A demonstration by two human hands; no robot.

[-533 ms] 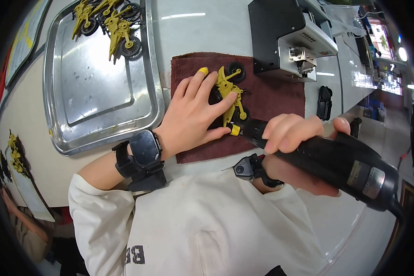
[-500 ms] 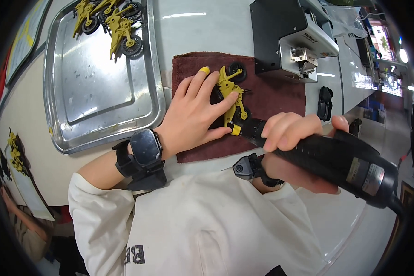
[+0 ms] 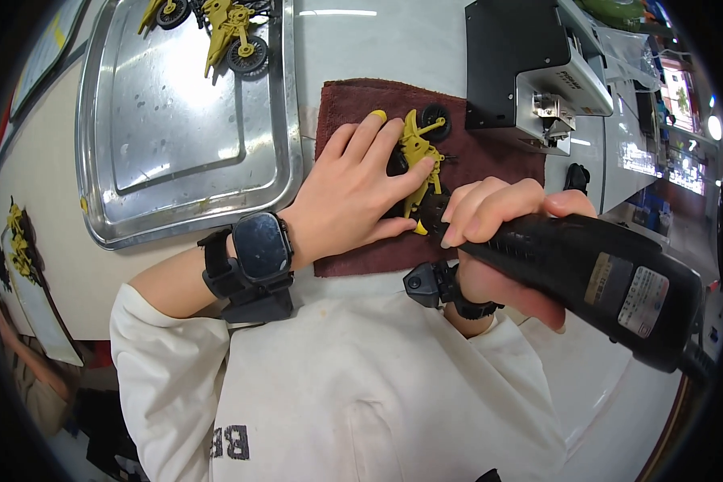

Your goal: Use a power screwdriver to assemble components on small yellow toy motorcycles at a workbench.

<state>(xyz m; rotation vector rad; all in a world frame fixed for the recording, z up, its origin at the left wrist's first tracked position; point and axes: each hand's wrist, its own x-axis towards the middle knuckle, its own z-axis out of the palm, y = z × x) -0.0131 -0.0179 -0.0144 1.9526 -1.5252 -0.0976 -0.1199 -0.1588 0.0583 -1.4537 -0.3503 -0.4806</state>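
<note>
A yellow toy motorcycle (image 3: pixel 415 149) with black wheels lies on a dark red cloth (image 3: pixel 494 153). My left hand (image 3: pixel 349 189) presses it down and steadies it, with thumb and index finger against its near end and side. Yellow coverings sit on two of that hand's fingertips. Wrapped in my right hand (image 3: pixel 498 213) is a black corded electric screwdriver (image 3: pixel 570 257), tilted, its front end at the near end of the motorcycle. My fingers hide the tool's tip and the spot it meets.
At the left stands a metal tray (image 3: pixel 169 120) with several more toy motorcycles (image 3: pixel 237 32) at its far end. A black and silver box-shaped machine (image 3: pixel 510 76) is at the back right. Farther left are yellow toy parts (image 3: pixel 22 253) and another person's arm (image 3: pixel 36 361).
The view has shifted, so the tray, cloth and machine sit farther right and slightly higher. My right hand and the screwdriver have come closer to the motorcycle. My left hand keeps its hold.
</note>
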